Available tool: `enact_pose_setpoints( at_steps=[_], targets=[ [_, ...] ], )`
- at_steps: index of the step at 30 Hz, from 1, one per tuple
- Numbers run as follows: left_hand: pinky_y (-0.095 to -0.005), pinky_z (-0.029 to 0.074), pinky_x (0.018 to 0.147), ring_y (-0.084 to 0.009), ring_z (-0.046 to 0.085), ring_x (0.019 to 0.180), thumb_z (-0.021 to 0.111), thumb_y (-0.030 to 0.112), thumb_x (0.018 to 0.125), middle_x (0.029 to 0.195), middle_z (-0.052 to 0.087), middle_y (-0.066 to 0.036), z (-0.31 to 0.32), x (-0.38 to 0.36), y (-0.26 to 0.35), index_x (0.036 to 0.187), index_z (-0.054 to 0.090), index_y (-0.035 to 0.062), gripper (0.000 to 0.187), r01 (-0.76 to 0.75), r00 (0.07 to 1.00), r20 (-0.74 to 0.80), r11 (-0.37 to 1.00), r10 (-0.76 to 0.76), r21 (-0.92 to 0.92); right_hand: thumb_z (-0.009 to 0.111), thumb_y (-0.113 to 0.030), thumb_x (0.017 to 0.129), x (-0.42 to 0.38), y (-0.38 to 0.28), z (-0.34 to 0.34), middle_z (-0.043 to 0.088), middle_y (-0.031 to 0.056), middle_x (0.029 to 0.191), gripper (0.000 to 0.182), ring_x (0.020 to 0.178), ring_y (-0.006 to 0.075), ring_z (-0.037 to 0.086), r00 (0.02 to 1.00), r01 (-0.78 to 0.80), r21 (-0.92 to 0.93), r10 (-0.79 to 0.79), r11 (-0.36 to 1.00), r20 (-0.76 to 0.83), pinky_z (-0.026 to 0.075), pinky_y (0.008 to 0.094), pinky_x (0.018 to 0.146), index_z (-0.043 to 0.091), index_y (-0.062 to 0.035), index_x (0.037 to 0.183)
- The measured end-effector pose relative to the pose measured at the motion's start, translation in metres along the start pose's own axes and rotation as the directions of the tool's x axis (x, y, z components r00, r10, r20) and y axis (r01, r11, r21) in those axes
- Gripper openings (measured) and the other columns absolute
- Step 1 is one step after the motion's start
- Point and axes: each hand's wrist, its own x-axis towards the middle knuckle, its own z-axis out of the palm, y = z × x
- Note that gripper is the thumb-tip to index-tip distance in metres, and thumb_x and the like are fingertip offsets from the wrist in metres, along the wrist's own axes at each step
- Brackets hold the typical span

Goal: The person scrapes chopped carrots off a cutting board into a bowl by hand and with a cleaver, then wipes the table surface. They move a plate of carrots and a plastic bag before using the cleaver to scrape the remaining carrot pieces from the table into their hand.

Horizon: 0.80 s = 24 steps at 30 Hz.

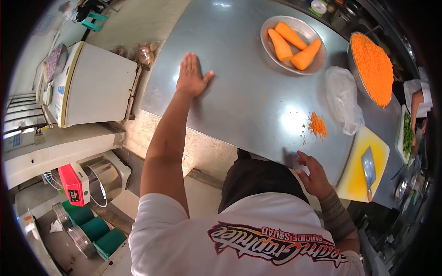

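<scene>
My left hand (191,76) lies flat on the steel table (221,96) with its fingers stretched out and nothing in it. Close to the front edge is my right hand (314,175), its thumb and fingers apart and slightly bent, holding nothing that I can see. Just beyond it is a small heap of chopped carrot (316,125). Three peeled carrots (289,35) rest in a metal bowl (268,51) at the far side. To the right, a knife (369,166) with a broad blade lies on a yellow-stained cutting board (353,180).
A crumpled plastic bag (343,99) lies beside a large bowl heaped with chopped carrot (372,69). At the far right, another person's hand (418,131) is by a tray of chopped greens (407,138). A white chest freezer (99,83) stands to the left.
</scene>
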Motion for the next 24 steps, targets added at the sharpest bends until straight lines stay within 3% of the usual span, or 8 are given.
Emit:
enact_pose_setpoints(
  at_steps=[5,7,9,14,18,20,23,24],
  targets=[
    [-0.0511,0.012,0.133,-0.0410,0.017,0.162,0.049,0.067,0.102,0.172,0.020,-0.029,0.009,0.013,0.107,0.164,0.018,-0.0091,0.103,-0.415,0.908,0.030,0.908,0.417,-0.063,0.070,-0.018,0.099,-0.023,-0.004,-0.020,0.070,0.0175,0.115,0.059,0.106,0.0343,0.068,1.000,-0.030,-0.044,0.030,0.999,0.004,0.054,0.0452,0.096,0.049,-0.0028,0.153],
    [-0.0497,0.015,0.133,-0.0420,0.021,0.161,0.049,0.068,0.102,0.171,0.023,-0.030,0.028,-0.015,0.165,0.163,0.019,-0.0102,0.104,-0.571,0.814,-0.034,0.787,0.580,-0.234,0.070,-0.018,0.100,-0.043,0.004,-0.026,0.070,0.0171,0.115,0.059,0.106,0.0339,0.068,0.997,-0.076,-0.032,0.075,0.997,-0.033,0.054,0.0450,0.096,0.050,-0.0028,0.152],
    [-0.0482,0.015,0.134,-0.0421,0.021,0.161,0.051,0.067,0.101,0.170,0.023,-0.031,0.027,-0.052,0.251,0.163,0.019,-0.0112,0.105,-0.543,0.792,0.068,0.751,0.607,-0.377,0.069,-0.016,0.100,-0.063,0.010,-0.030,0.069,0.0173,0.117,0.057,0.108,0.0330,0.068,0.991,-0.124,-0.026,0.122,0.992,-0.057,0.054,0.0441,0.098,0.050,-0.0024,0.152],
    [-0.0503,0.015,0.133,-0.0422,0.019,0.161,0.060,0.056,0.102,0.169,0.025,-0.032,0.037,-0.097,0.379,0.163,0.022,-0.0098,0.098,-0.448,0.844,-0.056,0.645,0.533,-0.619,0.070,-0.016,0.100,-0.106,0.015,-0.038,0.070,0.0184,0.118,0.057,0.108,0.0333,0.068,0.971,-0.205,0.009,0.205,0.979,-0.125,0.054,0.0441,0.098,0.051,-0.0027,0.152],
    [-0.0572,0.012,0.131,-0.0452,0.021,0.160,0.055,0.046,0.105,0.168,0.027,-0.033,0.021,-0.114,0.331,0.165,0.026,-0.0026,0.082,-0.408,0.912,-0.257,0.636,0.320,-0.655,0.068,-0.015,0.102,-0.136,0.026,-0.044,0.070,0.0191,0.122,0.055,0.111,0.0314,0.069,0.939,-0.282,0.087,0.294,0.955,-0.178,0.054,0.0430,0.100,0.050,-0.0024,0.153],
    [-0.0602,0.010,0.130,-0.0485,0.017,0.160,0.055,0.045,0.105,0.169,0.024,-0.033,0.007,-0.130,0.260,0.165,0.025,-0.0031,0.083,-0.357,0.913,-0.358,0.802,0.193,-0.479,0.067,-0.014,0.103,-0.150,0.036,-0.044,0.070,0.0191,0.123,0.054,0.112,0.0303,0.068,0.912,-0.334,0.138,0.357,0.932,-0.203,0.054,0.0425,0.101,0.050,-0.0022,0.153],
    [-0.0644,0.010,0.128,-0.0504,0.013,0.161,0.050,0.061,0.105,0.169,0.021,-0.035,0.034,-0.147,0.129,0.164,0.025,-0.0061,0.093,0.128,0.910,-0.346,0.948,-0.229,-0.290,0.066,-0.012,0.103,-0.157,0.047,-0.040,0.070,0.0192,0.124,0.054,0.112,0.0296,0.069,0.879,-0.383,0.183,0.418,0.906,-0.230,0.054,0.0420,0.101,0.051,-0.0023,0.153],
    [-0.0637,0.009,0.129,-0.0505,0.012,0.161,0.049,0.063,0.104,0.170,0.019,-0.036,0.035,-0.147,0.123,0.164,0.024,-0.0075,0.096,0.149,0.932,-0.289,0.958,-0.219,-0.245,0.066,-0.012,0.103,-0.154,0.047,-0.039,0.070,0.0191,0.123,0.054,0.112,0.0297,0.069,0.881,-0.384,0.185,0.419,0.905,-0.221,0.054,0.0419,0.101,0.051,-0.0023,0.153]
  ],
)
